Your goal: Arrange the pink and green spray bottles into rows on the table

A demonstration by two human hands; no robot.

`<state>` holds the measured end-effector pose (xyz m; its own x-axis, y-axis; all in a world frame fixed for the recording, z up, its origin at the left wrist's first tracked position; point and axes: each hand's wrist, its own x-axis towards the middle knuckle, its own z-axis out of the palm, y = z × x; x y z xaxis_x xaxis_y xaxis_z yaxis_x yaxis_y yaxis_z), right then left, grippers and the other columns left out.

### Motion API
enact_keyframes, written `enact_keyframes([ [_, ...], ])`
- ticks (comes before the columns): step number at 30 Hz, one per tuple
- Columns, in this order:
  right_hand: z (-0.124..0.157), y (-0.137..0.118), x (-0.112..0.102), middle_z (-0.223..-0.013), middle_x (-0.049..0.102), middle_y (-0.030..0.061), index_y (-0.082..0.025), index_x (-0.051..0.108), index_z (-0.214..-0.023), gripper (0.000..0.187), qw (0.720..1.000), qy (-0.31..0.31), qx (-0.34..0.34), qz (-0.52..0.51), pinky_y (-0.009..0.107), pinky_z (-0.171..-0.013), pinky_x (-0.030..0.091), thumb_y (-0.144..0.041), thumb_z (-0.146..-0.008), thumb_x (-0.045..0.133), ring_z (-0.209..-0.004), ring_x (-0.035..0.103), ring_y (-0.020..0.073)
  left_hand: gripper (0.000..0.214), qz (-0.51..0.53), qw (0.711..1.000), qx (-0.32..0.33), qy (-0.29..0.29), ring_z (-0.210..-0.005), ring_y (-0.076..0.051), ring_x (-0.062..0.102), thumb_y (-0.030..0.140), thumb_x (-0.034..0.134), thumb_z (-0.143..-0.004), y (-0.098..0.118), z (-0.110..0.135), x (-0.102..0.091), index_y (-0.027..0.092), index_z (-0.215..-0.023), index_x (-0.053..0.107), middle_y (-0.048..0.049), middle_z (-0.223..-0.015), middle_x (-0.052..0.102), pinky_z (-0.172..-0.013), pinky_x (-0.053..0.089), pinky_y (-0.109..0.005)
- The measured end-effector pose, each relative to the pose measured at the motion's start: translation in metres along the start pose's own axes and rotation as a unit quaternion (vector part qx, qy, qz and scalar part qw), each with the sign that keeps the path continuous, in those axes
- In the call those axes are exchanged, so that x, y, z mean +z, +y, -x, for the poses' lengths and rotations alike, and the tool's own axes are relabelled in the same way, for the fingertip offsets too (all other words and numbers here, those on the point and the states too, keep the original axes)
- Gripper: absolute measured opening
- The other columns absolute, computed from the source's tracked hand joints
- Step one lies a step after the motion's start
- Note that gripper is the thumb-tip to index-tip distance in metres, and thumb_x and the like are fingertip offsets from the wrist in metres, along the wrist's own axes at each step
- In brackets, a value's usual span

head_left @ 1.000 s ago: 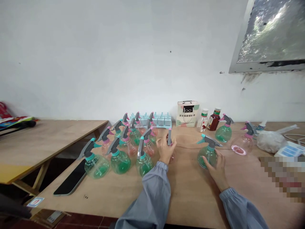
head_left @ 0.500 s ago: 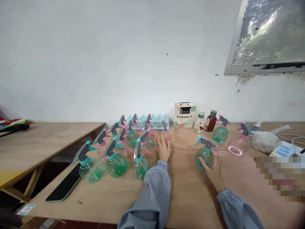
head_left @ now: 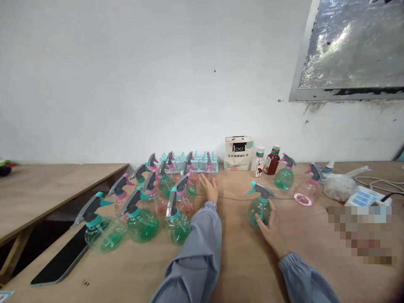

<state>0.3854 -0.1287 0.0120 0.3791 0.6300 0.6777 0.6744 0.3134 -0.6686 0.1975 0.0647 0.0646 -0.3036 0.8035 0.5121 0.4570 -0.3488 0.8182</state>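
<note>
Several round spray bottles with grey trigger heads stand grouped left of centre, some green, some pink. My left hand is at the group's right side, fingers apart and stretched forward. It is just in front of a pink spray bottle in the back row; whether the fingertips touch it I cannot tell. On the right, a green spray bottle with a turquoise nozzle stands upright on the table. My right hand is closed round its right side, thumb in front, the other fingers partly hidden behind it.
Light-blue moulds line the wall beside a paper bag, a white bottle and a dark red bottle. Two more spray bottles stand right, near a plastic bag. A phone lies front left.
The pink spray bottle at my left hand stands farther back, and that hand has reached forward with its fingers spreading. My right hand keeps hold of its bottle. The whole view has shifted slightly.
</note>
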Motion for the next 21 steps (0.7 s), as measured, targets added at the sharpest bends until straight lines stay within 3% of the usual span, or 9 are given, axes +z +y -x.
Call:
enact_keyframes([
  [2,0.0,-0.003,0.002,-0.138,0.05,0.0144,-0.021,0.032,-0.148,0.068,1.0,-0.006,-0.021,0.006,0.053,-0.111,0.04,-0.051,-0.091,0.055,-0.131,0.049,0.029,0.059,0.068,0.997,0.036,0.0,-0.15,-0.03,0.027,0.038,0.047,-0.094,0.012,0.019,-0.004,0.015,-0.147,0.035,-0.0223,-0.157,0.028,-0.121,0.026,-0.048],
  [5,0.004,-0.011,0.01,-0.136,0.048,0.0145,-0.023,0.033,-0.148,0.07,0.999,-0.002,-0.039,0.025,0.055,-0.11,0.041,-0.053,-0.09,0.058,-0.13,0.048,0.0301,0.049,0.149,0.977,0.126,-0.087,-0.143,-0.025,0.04,0.043,0.043,-0.096,0.037,0.06,-0.018,0.02,-0.139,0.045,-0.0165,-0.146,0.043,-0.12,0.029,-0.044],
  [7,0.012,-0.017,0.02,-0.134,0.045,0.015,-0.023,0.033,-0.149,0.073,0.998,0.006,-0.038,0.04,0.055,-0.107,0.043,-0.055,-0.089,0.059,-0.128,0.047,0.0313,0.061,0.143,0.964,0.166,-0.153,-0.141,-0.027,0.042,0.048,0.054,-0.091,0.056,0.087,-0.032,0.02,-0.144,0.042,-0.0156,-0.144,0.047,-0.12,0.028,-0.047],
  [9,0.022,-0.024,0.031,-0.132,0.043,0.0164,-0.021,0.031,-0.15,0.073,0.997,-0.008,-0.053,0.055,0.056,-0.104,0.046,-0.054,-0.09,0.057,-0.127,0.047,0.033,0.084,0.098,0.964,0.155,-0.191,-0.14,-0.033,0.041,0.05,0.072,-0.077,0.072,0.106,-0.048,0.021,-0.148,0.037,-0.0167,-0.144,0.049,-0.119,0.026,-0.052],
  [11,0.032,-0.034,0.039,-0.131,0.044,0.0179,-0.02,0.031,-0.151,0.072,0.993,-0.043,-0.094,0.063,0.056,-0.1,0.049,-0.048,-0.091,0.056,-0.126,0.049,0.0341,0.096,0.054,0.974,0.109,-0.191,-0.139,-0.036,0.041,0.045,0.08,-0.068,0.081,0.115,-0.061,0.02,-0.149,0.035,-0.0183,-0.145,0.048,-0.117,0.027,-0.054],
  [13,0.038,-0.044,0.041,-0.131,0.048,0.017,-0.022,0.034,-0.15,0.067,0.985,-0.083,-0.142,0.059,0.053,-0.098,0.051,-0.042,-0.091,0.057,-0.123,0.052,0.0331,0.093,0.032,0.984,0.062,-0.166,-0.139,-0.036,0.041,0.038,0.079,-0.068,0.083,0.115,-0.073,0.02,-0.149,0.036,-0.0184,-0.147,0.045,-0.116,0.03,-0.053],
  [16,0.033,-0.053,0.028,-0.129,0.055,0.0115,-0.03,0.043,-0.145,0.053,0.975,-0.124,-0.179,0.036,0.047,-0.101,0.049,-0.036,-0.094,0.054,-0.12,0.056,0.0281,0.071,0.048,0.988,0.03,-0.141,-0.131,-0.033,0.049,0.027,0.071,-0.072,0.076,0.105,-0.087,0.021,-0.139,0.049,-0.0146,-0.135,0.052,-0.112,0.036,-0.048],
  [18,0.016,-0.047,0.013,-0.128,0.056,0.009,-0.03,0.047,-0.141,0.045,0.986,-0.077,-0.145,0.018,0.047,-0.104,0.046,-0.035,-0.096,0.049,-0.121,0.056,0.0263,0.054,0.086,0.984,0.034,-0.153,-0.121,-0.028,0.056,0.019,0.065,-0.072,0.07,0.097,-0.094,0.02,-0.126,0.06,-0.0115,-0.123,0.057,-0.108,0.042,-0.043],
  [21,-0.027,-0.018,-0.018,-0.136,0.048,0.0124,-0.023,0.038,-0.142,0.051,0.994,0.107,-0.019,0.028,0.054,-0.108,0.037,-0.041,-0.096,0.047,-0.128,0.047,0.0302,0.052,0.177,0.967,0.033,-0.18,-0.112,-0.024,0.06,0.013,0.061,-0.066,0.064,0.087,-0.102,0.02,-0.118,0.063,-0.01,-0.121,0.059,-0.1,0.047,-0.037],
])
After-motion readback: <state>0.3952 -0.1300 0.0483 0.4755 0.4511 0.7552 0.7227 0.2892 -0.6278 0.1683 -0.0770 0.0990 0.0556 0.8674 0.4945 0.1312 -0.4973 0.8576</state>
